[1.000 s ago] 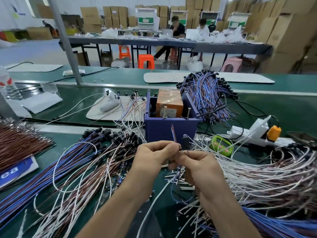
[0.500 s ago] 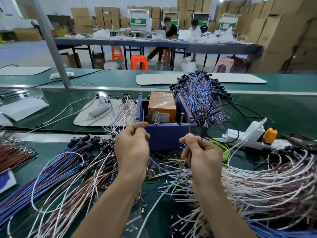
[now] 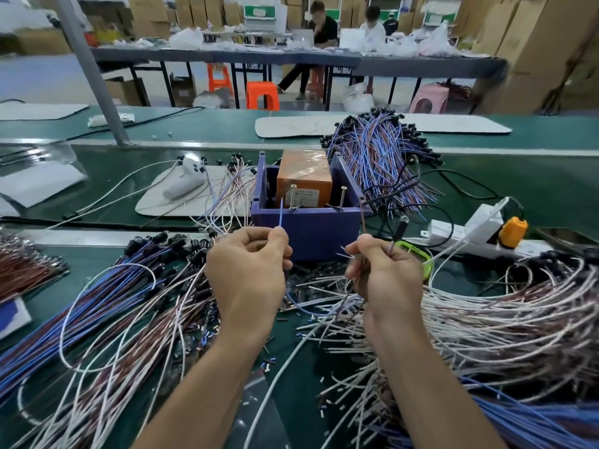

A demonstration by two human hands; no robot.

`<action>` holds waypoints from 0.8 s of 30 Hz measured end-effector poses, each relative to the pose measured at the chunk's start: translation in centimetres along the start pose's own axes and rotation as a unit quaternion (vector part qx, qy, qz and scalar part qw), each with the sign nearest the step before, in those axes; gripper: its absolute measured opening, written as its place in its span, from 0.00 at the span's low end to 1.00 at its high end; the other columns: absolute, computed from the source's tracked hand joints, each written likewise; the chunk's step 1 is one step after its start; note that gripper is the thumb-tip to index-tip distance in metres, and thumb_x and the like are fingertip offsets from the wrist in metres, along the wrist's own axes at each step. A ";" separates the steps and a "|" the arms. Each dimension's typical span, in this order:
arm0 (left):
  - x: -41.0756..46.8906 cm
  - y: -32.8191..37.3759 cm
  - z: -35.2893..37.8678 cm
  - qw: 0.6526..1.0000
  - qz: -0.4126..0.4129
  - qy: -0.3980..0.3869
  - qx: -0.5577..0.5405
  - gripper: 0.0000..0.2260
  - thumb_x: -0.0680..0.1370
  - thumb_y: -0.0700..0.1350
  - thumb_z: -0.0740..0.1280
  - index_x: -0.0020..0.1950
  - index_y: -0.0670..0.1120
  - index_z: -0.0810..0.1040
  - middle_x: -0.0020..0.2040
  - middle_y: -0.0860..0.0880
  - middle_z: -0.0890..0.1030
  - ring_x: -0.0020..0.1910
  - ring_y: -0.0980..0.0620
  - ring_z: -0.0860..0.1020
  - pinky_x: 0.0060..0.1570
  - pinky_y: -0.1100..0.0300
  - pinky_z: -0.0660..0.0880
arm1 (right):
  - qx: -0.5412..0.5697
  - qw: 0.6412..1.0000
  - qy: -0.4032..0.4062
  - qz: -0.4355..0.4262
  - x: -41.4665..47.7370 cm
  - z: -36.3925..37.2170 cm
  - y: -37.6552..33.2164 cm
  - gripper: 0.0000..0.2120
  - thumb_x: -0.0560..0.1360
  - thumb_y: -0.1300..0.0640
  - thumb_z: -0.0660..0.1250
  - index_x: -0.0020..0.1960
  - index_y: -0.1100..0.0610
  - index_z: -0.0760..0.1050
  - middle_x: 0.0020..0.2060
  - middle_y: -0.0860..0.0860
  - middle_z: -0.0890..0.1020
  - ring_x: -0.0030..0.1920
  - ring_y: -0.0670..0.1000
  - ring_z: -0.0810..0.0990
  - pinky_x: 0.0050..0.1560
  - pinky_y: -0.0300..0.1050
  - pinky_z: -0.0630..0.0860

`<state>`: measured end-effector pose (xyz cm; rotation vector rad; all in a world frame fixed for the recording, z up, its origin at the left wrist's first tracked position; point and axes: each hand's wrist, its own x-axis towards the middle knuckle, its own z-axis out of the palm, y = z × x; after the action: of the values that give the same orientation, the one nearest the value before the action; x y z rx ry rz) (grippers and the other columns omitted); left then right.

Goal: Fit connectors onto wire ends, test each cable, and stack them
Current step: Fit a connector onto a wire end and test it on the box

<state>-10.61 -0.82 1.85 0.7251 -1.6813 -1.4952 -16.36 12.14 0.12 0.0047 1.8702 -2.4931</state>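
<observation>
Green bench (image 3: 486, 196): hands were joined a second ago and are now apart, left hand (image 3: 249, 270) pinching blue wire end (image 3: 281, 212), right hand (image 3: 385, 277) pinching brown wire end (image 3: 363, 218), purple box (image 3: 308, 231) at 12 o'clock, so probably the test step.

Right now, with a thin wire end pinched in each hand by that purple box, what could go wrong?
The blue wire end in the left hand and the brown wire end in the right hand look thin and bendy; they might slip off the two upright pins at the purple box, giving a poor test. The cable's slack hangs into the loose wires below and could snag.
</observation>
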 end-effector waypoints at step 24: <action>0.8 -1.5 0.0 0.999 0.010 -0.030 -0.042 0.08 0.77 0.43 0.74 0.37 0.47 0.84 0.29 0.50 0.84 0.23 0.54 0.79 0.27 0.67 0.73 | -0.002 1.000 -0.024 0.020 -0.1 0.1 0.4 0.21 0.82 0.56 0.67 0.31 0.53 0.84 0.24 0.53 0.79 0.22 0.47 0.70 0.23 0.37 0.66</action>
<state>-11.14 -1.67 0.46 0.6233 -1.6533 -1.5778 -16.25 11.89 -0.20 -0.0186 1.8375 -2.4415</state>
